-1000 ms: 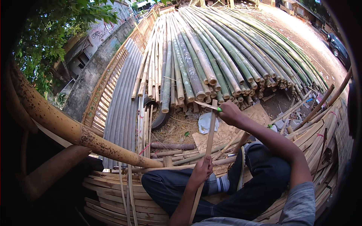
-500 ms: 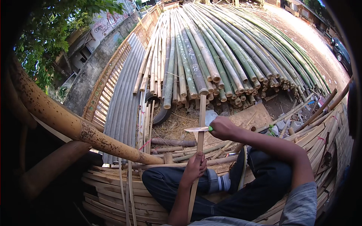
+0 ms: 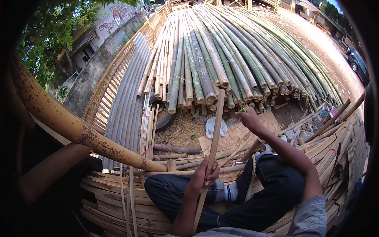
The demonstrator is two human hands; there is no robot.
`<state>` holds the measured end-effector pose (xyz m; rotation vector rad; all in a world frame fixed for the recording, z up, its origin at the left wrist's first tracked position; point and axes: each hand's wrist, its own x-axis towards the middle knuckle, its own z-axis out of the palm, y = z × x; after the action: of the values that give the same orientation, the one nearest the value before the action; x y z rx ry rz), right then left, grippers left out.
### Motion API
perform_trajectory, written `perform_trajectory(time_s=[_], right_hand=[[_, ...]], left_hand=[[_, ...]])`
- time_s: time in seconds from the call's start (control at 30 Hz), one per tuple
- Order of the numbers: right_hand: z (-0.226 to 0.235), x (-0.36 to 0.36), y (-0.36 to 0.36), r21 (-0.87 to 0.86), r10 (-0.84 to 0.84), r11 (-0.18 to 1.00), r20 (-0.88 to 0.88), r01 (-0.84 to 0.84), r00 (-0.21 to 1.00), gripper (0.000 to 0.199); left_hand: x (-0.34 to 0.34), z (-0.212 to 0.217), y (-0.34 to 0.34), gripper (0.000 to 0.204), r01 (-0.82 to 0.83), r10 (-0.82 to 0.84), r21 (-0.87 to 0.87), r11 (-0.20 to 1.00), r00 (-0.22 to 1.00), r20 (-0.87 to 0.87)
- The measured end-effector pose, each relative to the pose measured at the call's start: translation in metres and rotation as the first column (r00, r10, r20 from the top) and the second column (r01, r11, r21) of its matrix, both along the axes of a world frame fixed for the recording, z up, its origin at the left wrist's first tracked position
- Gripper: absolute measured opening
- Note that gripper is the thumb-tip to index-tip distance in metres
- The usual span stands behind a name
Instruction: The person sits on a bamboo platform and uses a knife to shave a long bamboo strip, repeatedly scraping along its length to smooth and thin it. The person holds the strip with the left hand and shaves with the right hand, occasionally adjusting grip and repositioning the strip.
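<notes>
My left hand [image 3: 200, 178] is closed around a long, flat bamboo strip [image 3: 216, 136], which slants up and away from my lap. The strip's far end reaches toward the cut ends of the stacked bamboo poles [image 3: 207, 79]. To the right of the strip and apart from it, my right hand [image 3: 251, 119] grips a knife [image 3: 244, 110]. Only the knife's green handle shows plainly; its blade cannot be made out at this angle. My legs in dark jeans [image 3: 272, 189] are folded under my arms.
A thick spotted bamboo pole [image 3: 106, 146] crosses the left side. Split bamboo slats [image 3: 114, 197] lie beneath me. Beyond my feet are a clear plastic bag [image 3: 216, 127], a brown board [image 3: 268, 121] and a black tyre [image 3: 166, 121]. Corrugated sheeting [image 3: 126, 110] stands on the left.
My right hand has moved right and upward, taking the knife off the strip. The strip's far end has swung slightly right, and the view has shifted a little.
</notes>
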<state>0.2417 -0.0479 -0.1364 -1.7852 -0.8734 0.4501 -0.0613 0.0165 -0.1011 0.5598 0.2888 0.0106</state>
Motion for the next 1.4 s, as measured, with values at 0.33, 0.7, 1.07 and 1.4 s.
perform_trajectory(time_s=[0.33, 0.7, 1.07, 1.4], right_hand=[[0.036, -0.046, 0.000, -0.143, 0.476, 0.876, 0.420, -0.461, 0.773, 0.033], [0.039, -0.100, 0.031, -0.405, 0.556, 0.829, 0.538, -0.385, 0.633, 0.018], [0.037, -0.088, 0.046, -0.485, 0.476, 0.851, 0.550, -0.201, 0.686, 0.022], [0.039, 0.031, 0.007, -0.091, -0.115, 0.977, 0.533, 0.192, 0.838, 0.027]], left_hand=[[-0.004, -0.010, 0.014, 0.033, -0.139, 0.148, 0.210, 0.968, 0.989, -0.027], [0.003, -0.022, 0.006, 0.039, -0.218, 0.315, 0.448, 0.867, 0.937, -0.153], [0.007, -0.038, 0.012, 0.037, -0.212, 0.356, 0.480, 0.851, 0.905, -0.232], [0.009, -0.014, -0.042, 0.041, -0.053, 0.084, 0.448, 0.893, 0.995, -0.050]])
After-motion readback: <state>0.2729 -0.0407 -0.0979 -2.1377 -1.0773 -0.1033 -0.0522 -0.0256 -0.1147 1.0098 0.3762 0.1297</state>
